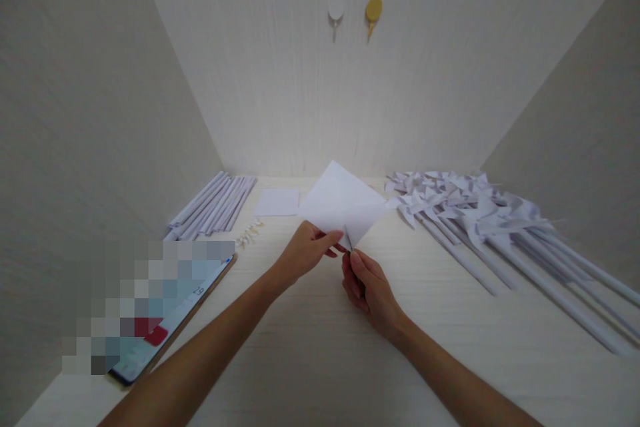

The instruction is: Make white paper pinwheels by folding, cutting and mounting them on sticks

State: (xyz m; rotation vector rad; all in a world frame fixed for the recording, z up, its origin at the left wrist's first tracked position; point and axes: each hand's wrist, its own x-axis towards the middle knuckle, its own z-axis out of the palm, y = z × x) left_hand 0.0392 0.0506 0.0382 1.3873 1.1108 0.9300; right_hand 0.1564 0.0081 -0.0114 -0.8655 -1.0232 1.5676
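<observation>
A square white sheet of paper [343, 190] is held up with one corner toward me. My left hand [314, 245] pinches its lower left edge, thumb on top and fingers beneath. In my right hand [370, 283] is a pair of scissors [349, 237], with the fingers wrapped round the handles, which are mostly hidden. A thin blade lies over the paper near its close corner. Left of the sheet, a flat stack of white paper [277, 202] rests on the table, with several small pale pieces [249, 233] in front of it.
White paper tubes [215, 207] lie bundled at the back left. Finished paper pinwheels on sticks [480, 220] cover the right side. A phone or tablet [173, 327], partly pixelated, lies at left. Two round hooks, white [336, 8] and yellow [373, 9], are on the back wall.
</observation>
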